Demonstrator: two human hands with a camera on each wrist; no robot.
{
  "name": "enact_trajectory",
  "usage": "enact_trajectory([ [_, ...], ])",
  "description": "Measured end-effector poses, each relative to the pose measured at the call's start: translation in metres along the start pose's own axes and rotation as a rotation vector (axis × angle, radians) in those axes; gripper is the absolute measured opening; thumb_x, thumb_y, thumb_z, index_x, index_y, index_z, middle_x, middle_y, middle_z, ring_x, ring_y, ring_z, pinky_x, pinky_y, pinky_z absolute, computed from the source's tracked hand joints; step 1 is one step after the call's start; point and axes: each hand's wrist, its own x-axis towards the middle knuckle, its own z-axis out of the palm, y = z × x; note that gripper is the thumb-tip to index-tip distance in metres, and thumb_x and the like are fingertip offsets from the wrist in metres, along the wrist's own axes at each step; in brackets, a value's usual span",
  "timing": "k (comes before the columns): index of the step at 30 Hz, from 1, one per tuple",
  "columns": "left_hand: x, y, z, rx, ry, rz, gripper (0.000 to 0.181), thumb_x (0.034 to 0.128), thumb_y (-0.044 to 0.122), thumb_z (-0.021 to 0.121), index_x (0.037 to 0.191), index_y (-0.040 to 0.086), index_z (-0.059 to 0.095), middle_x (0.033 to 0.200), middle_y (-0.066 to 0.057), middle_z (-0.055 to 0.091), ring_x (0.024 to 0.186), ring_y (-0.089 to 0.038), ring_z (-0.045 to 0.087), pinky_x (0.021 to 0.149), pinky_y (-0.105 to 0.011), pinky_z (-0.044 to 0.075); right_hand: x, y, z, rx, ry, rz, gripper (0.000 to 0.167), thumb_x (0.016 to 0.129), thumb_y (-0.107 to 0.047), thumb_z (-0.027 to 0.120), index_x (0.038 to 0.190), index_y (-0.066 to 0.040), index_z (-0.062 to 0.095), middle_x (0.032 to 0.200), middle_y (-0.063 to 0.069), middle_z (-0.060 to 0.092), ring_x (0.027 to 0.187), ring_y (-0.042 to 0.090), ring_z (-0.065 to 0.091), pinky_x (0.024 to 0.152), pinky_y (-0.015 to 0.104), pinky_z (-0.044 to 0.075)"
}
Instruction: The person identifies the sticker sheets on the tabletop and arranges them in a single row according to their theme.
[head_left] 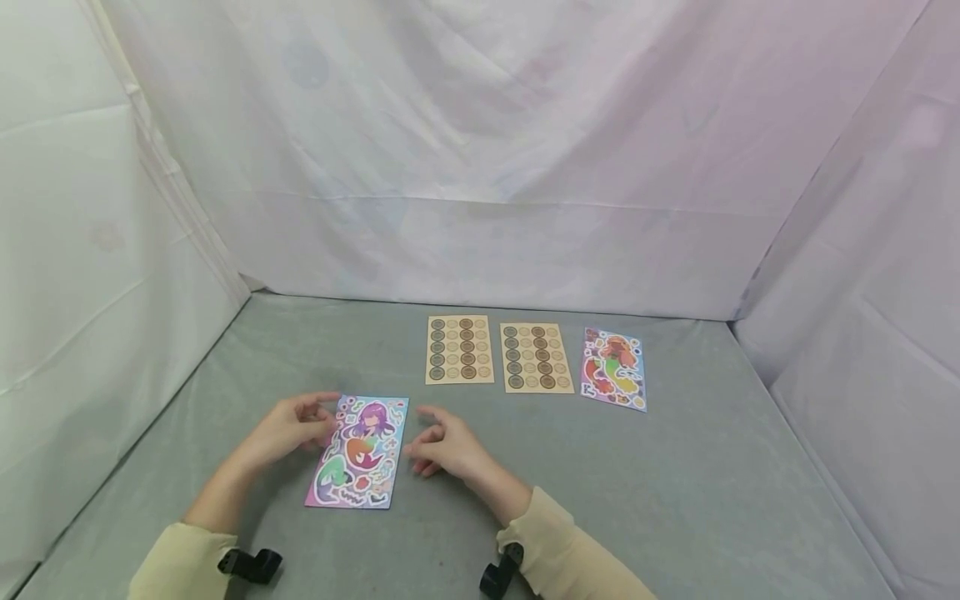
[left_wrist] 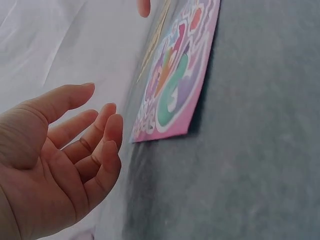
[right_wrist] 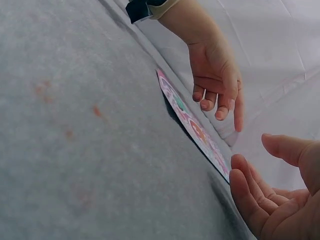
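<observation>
A mermaid sticker sheet in pink, purple and blue lies on the grey table between the two hands; a dark shadow runs under its edge in the left wrist view. Beside its left edge is my left hand, fingers loosely bent and nothing held; the left wrist view shows a gap between these fingertips and the sheet. My right hand hovers off the right edge, its fingers relaxed and holding nothing. In the right wrist view, thumb and fingers of the right hand are spread apart.
Behind the hands, two tan sheets of round stickers, one on the left and one on the right, lie side by side. Farther right is another colourful mermaid sticker sheet. White cloth walls enclose the grey table at the back and sides.
</observation>
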Motion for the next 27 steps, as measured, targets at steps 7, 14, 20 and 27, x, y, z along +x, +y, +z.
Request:
enact_trajectory([
  [7,0.007,0.008,0.002,-0.022,-0.005,0.055,0.052,0.0903,0.008,0.064,0.137,-0.005,0.046,0.097,-0.018,0.063,0.079,-0.029,0.063,0.063,-0.037,0.055,-0.003,-0.010,-0.006,-0.030,0.022,-0.034,0.068,0.082,0.000,0.072,0.141,0.004,0.039,0.084,0.013,0.068,0.067,0.036,0.066,0.059,0.043,0.057],
  [14,0.010,0.015,0.007,-0.033,0.005,0.103,0.055,0.0898,0.013,0.067,0.138,-0.003,0.046,0.099,-0.017,0.063,0.084,-0.030,0.062,0.066,-0.037,0.056,-0.007,-0.023,-0.013,-0.023,0.033,-0.069,0.066,0.082,0.004,0.070,0.140,0.006,0.038,0.085,0.014,0.068,0.074,0.041,0.066,0.066,0.047,0.057],
  [20,0.015,0.021,0.012,-0.069,0.036,0.150,0.055,0.0896,0.011,0.066,0.138,-0.003,0.045,0.099,-0.015,0.065,0.086,-0.030,0.063,0.069,-0.037,0.056,-0.005,-0.020,-0.020,-0.003,0.033,-0.118,0.069,0.082,0.004,0.069,0.142,0.003,0.037,0.087,0.014,0.068,0.071,0.034,0.067,0.065,0.044,0.057],
  [27,0.016,0.031,0.017,-0.090,0.066,0.187,0.054,0.0898,0.008,0.065,0.139,-0.002,0.045,0.106,-0.021,0.064,0.090,-0.021,0.063,0.077,-0.040,0.055,-0.010,-0.030,-0.029,-0.016,0.048,-0.156,0.065,0.082,0.006,0.069,0.140,0.005,0.040,0.089,0.017,0.068,0.073,0.031,0.068,0.068,0.045,0.057],
])
